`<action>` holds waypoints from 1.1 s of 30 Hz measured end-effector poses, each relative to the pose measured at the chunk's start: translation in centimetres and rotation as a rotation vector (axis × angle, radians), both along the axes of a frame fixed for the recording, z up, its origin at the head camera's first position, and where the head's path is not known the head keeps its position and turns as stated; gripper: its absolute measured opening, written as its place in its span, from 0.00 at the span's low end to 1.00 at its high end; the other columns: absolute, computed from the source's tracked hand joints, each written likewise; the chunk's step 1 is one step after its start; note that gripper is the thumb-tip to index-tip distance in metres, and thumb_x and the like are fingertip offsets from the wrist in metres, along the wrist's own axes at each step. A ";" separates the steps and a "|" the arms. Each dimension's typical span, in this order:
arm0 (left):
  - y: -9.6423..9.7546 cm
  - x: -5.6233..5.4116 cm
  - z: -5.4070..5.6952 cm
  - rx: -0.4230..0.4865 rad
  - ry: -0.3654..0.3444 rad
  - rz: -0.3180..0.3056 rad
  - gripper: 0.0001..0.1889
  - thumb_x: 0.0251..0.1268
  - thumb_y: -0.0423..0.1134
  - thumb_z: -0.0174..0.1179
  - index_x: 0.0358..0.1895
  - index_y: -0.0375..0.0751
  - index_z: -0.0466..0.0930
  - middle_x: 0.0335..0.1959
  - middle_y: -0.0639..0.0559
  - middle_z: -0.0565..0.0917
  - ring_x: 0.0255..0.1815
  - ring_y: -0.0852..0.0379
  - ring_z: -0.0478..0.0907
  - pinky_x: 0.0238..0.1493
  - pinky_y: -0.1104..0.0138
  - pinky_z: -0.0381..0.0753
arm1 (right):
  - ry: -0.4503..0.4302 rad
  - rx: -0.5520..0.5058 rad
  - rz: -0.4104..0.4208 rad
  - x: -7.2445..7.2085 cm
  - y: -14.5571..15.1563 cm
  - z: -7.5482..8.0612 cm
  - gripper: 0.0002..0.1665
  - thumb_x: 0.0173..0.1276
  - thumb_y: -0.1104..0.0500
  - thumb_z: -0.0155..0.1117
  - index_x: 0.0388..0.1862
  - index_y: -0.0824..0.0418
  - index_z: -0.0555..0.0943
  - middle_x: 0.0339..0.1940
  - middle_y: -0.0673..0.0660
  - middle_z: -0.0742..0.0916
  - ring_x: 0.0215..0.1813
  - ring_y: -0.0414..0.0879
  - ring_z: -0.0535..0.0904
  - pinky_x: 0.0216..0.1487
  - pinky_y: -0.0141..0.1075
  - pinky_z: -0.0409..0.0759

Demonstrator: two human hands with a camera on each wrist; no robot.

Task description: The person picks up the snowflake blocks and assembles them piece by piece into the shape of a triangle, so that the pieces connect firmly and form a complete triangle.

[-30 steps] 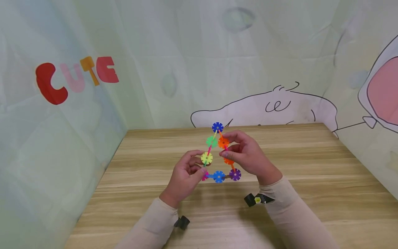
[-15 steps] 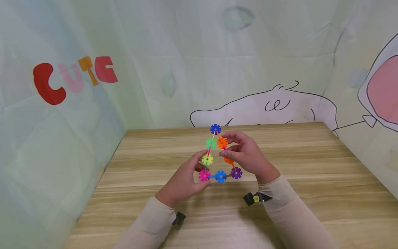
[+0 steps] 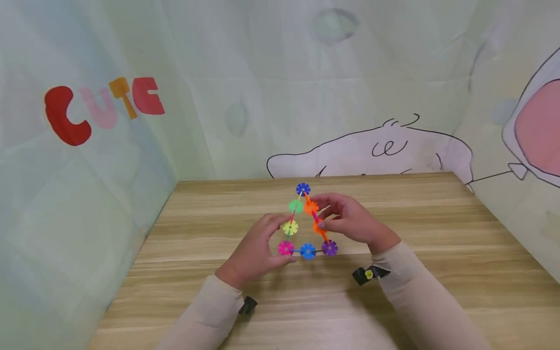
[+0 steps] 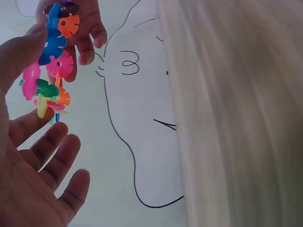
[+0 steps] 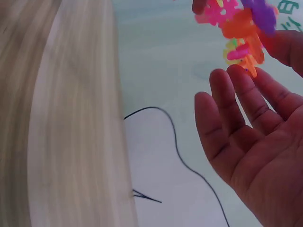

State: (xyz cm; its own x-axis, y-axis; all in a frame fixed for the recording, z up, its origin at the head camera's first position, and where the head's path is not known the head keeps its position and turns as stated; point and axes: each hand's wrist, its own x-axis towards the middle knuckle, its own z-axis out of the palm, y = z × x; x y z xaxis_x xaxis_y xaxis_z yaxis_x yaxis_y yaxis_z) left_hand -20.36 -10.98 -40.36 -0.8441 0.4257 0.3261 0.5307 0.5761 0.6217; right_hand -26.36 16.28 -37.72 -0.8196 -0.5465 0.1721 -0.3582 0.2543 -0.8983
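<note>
Both hands hold up a triangle of interlocking notched plastic discs (image 3: pixel 308 251) over the table. A dark blue disc (image 3: pixel 303 189) forms its top, with a pink disc (image 3: pixel 286 248) and a purple disc (image 3: pixel 330 248) at the lower corners. My left hand (image 3: pixel 251 250) grips the left side, thumb below the pink disc and index finger by the yellow disc (image 3: pixel 290 227). On the right side, my right hand (image 3: pixel 354 221) pinches the edge with the orange discs (image 3: pixel 311 207). In the right wrist view, its thumb and fingertips reach the orange pieces (image 5: pixel 239 24).
Beneath the hands lies a wood-grain table (image 3: pixel 197 233). A pale printed cloth (image 3: pixel 227 97) hangs behind and along both sides, with a cartoon figure and the letters CUTE on it. Each wrist carries a small black camera (image 3: pixel 248 306).
The triangle has come down slightly. My left thumb has slid from the pink disc's face to below it. The right hand has dropped a little and shifted its hold along the orange side.
</note>
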 end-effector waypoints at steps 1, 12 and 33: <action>0.0 -0.1 -0.2 -0.013 0.008 0.002 0.45 0.52 0.45 0.83 0.76 0.44 0.73 0.71 0.48 0.75 0.70 0.46 0.75 0.70 0.46 0.78 | 0.004 0.028 -0.003 -0.2 0.2 -0.1 0.31 0.69 0.69 0.69 0.72 0.62 0.77 0.57 0.62 0.84 0.53 0.57 0.84 0.50 0.40 0.88; 0.6 -1.7 -2.5 -0.150 -0.101 0.040 0.46 0.50 0.53 0.83 0.76 0.52 0.74 0.72 0.45 0.74 0.71 0.39 0.72 0.72 0.38 0.69 | -0.149 0.163 -0.046 -2.5 0.9 -3.2 0.25 0.70 0.62 0.72 0.66 0.59 0.82 0.46 0.58 0.81 0.39 0.51 0.78 0.37 0.36 0.78; 1.8 -2.8 -2.2 -0.422 -0.331 0.100 0.46 0.47 0.59 0.83 0.73 0.53 0.77 0.70 0.44 0.74 0.70 0.40 0.70 0.68 0.42 0.68 | -0.285 0.482 -0.032 -5.2 -0.4 -5.0 0.22 0.65 0.62 0.74 0.58 0.54 0.85 0.35 0.55 0.82 0.35 0.48 0.75 0.35 0.35 0.73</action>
State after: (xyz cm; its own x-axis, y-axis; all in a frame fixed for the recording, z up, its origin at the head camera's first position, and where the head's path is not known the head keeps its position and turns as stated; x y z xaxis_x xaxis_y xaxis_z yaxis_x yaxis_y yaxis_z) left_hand -23.12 -9.17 -42.61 -0.9157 0.3748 -0.1453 0.2760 0.8491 0.4504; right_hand -31.59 15.83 -42.76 -0.8147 -0.4823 -0.3220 -0.1031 0.6669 -0.7380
